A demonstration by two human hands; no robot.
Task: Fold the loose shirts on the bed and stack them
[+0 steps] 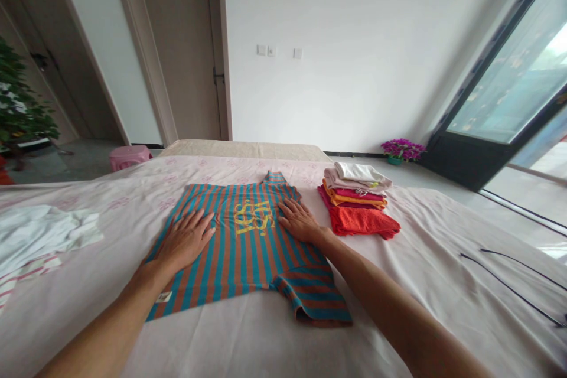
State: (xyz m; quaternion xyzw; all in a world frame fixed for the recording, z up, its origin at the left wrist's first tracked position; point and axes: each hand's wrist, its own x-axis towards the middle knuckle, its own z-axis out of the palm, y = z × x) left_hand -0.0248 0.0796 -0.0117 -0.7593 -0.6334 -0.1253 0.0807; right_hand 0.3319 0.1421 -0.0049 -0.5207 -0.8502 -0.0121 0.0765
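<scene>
A teal and brown striped T-shirt (248, 260) with yellow lettering lies spread out sideways in front of me. Its collar and sleeves point to the right, and a small pale label shows near the lower left hem. My left hand (188, 239) rests flat on the shirt's left part, fingers stretched. On the right part, beside the lettering, my right hand (301, 221) lies flat with its fingers out. Both palms touch the cloth and grip nothing. The near sleeve (314, 295) sits below my right hand, while the far sleeve sticks up behind it.
A stack of folded clothes (358, 201) stands right of the shirt on the pale bedsheet (425, 283). Crumpled white clothing (48, 233) lies at the left. Thin dark glasses-like arms (509, 289) rest at the right. Beyond are a pink stool (130, 156) and purple flowers (403, 149).
</scene>
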